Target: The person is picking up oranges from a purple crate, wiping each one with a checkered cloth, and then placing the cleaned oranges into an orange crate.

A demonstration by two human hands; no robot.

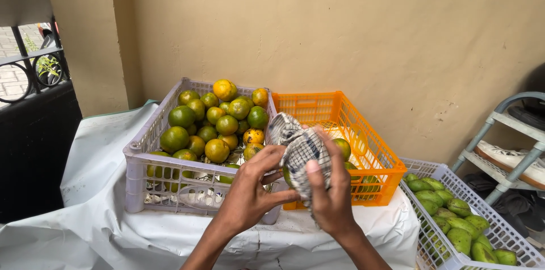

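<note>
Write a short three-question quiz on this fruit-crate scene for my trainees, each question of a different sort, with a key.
1. True or false: the orange crate is fuller than the lilac crate.
2. What do both hands, left hand and right hand, hold?
A. a knife
B. a checked cloth around a fruit
C. a bag
3. Fill in: the white crate holds ____ mangoes.

Key: 1 false; 2 B; 3 green.
</note>
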